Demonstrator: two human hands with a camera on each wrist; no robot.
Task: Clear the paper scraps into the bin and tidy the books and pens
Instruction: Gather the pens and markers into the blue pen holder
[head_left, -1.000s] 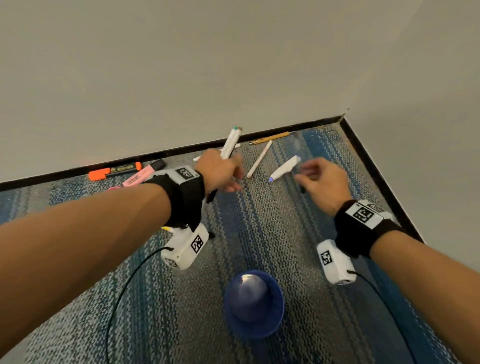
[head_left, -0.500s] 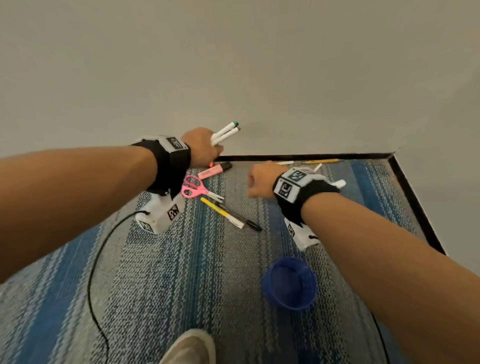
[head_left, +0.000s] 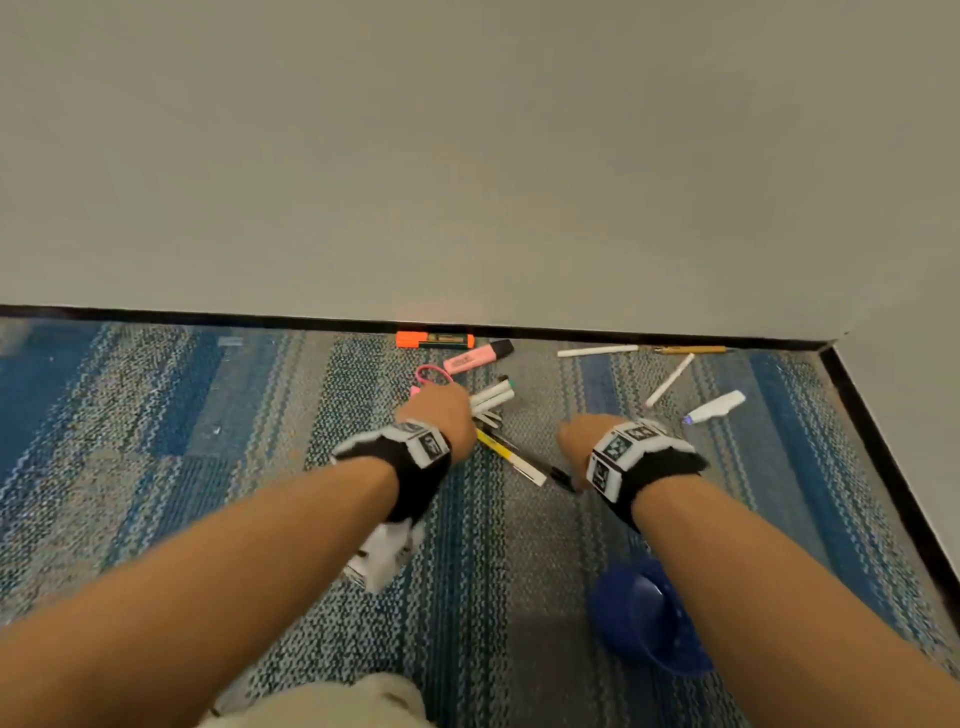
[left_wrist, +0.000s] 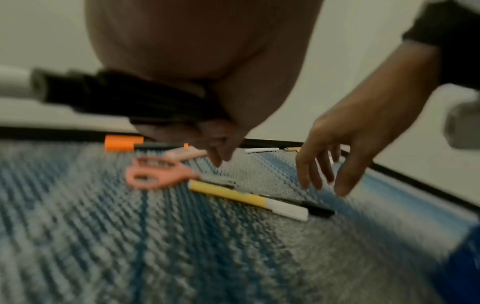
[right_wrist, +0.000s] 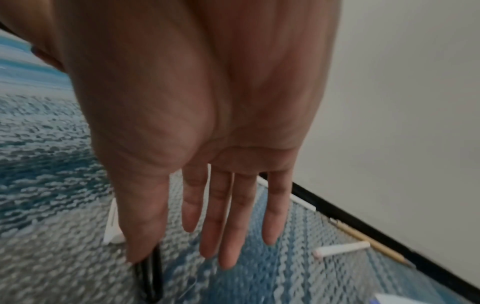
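- Left hand (head_left: 441, 415): clenched round a bundle of white markers (head_left: 491, 397), whose ends stick out to its right; it hovers low over the carpet (head_left: 208, 467), above the pink scissors (head_left: 431, 375).
- Right hand (head_left: 582, 436): released, fingers (right_wrist: 223, 226) straight and spread, pointing down at the carpet; the thumb tip is at the black pen (right_wrist: 152, 273), contact cannot be confirmed.
- Loose on the carpet between the hands: a yellow-and-white pen (head_left: 511, 460) lying just beside the black pen.
- Along the black skirting (head_left: 208, 318): orange highlighter (head_left: 434, 340), pink highlighter (head_left: 478, 357), a white stick pen (head_left: 597, 351) and a pencil (head_left: 691, 349). Nearer the corner: another white pen (head_left: 669, 380) and a white marker with a purple tip (head_left: 716, 407).
- Blue cup (head_left: 644, 623): on the carpet under the right forearm, partly hidden by it.
- Left wrist view alone shows the right hand's spread fingers from the side; head view shows only the back of that hand.
- Square coded tags sit on both wristbands (head_left: 628, 452); no readable writing.
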